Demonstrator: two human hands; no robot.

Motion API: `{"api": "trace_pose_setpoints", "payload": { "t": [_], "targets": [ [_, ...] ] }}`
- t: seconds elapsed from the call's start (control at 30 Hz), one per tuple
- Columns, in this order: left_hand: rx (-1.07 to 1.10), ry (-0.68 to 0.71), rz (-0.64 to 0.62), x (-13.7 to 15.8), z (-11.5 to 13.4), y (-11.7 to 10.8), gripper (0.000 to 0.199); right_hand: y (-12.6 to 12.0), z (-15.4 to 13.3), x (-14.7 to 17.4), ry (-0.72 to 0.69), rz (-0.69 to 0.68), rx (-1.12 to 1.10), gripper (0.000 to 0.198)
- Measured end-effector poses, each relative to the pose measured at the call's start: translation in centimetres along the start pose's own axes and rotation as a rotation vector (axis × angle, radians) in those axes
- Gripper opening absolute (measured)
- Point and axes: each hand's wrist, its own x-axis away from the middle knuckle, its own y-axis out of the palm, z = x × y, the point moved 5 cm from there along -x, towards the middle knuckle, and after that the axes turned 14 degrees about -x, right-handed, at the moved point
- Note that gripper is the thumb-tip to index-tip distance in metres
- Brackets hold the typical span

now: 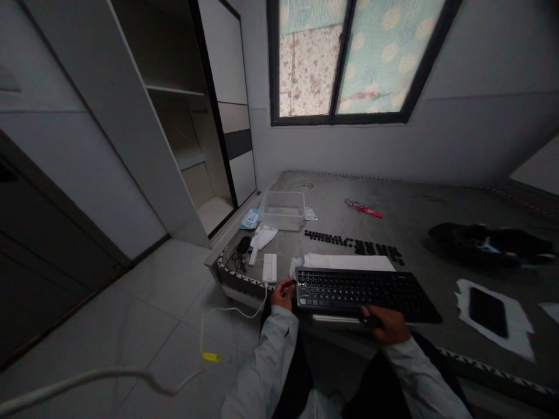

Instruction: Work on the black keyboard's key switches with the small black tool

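Observation:
A black keyboard (pixel 349 291) lies across the front edge of the grey-covered surface, over a white sheet (pixel 349 263). By its left edge is my left hand (pixel 283 294), fingers curled together at the corner; what they pinch, if anything, is too small to make out. My right hand (pixel 388 325) is closed at the keyboard's front edge around a dark handle-like piece (pixel 371 320). A thin pale strip (pixel 336 319) runs left from it; whether the two are one tool is unclear. Behind the keyboard, loose black keycaps (pixel 367 247) lie in rows.
A clear plastic box (pixel 283 218) stands at the back left, near a blue packet (pixel 250 219). A white power strip (pixel 269 269) and a black mouse (pixel 243 244) lie left. Further right are a red item (pixel 367 209), a phone (pixel 488 311) on paper and a black bag (pixel 480 244).

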Motion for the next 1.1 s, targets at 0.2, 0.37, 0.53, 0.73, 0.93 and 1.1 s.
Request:
{"api": "trace_pose_setpoints", "payload": {
  "t": [0.2, 0.37, 0.53, 0.73, 0.93, 1.1],
  "targets": [
    [-0.004, -0.018, -0.004, 0.7, 0.7, 0.6, 0.038, -2.2, 2.9, 2.8, 0.138, 0.269, 0.135, 0.036],
    [-0.033, -0.012, 0.028, 1.0, 1.3, 0.4, 0.038, -2.8, 3.1, 3.8, 0.215, 0.340, 0.217, 0.039],
    [-0.094, 0.019, 0.021, 1.3, 1.6, 0.4, 0.036, -3.1, 3.1, 3.7, 0.287, 0.355, 0.229, 0.045],
    [-0.118, 0.020, 0.079, 1.7, 1.6, 0.2, 0.036, -3.3, 2.8, 3.5, 0.298, 0.375, 0.217, 0.043],
    [-0.117, 0.048, 0.108, 1.7, 1.7, 0.0, 0.027, -3.4, 3.4, 3.9, 0.343, 0.387, 0.234, 0.046],
    [-0.232, 0.120, 0.096, 2.1, 2.0, 0.0, 0.031, -3.0, 4.2, 4.3, 0.351, 0.372, 0.250, 0.052]
  ]
}}
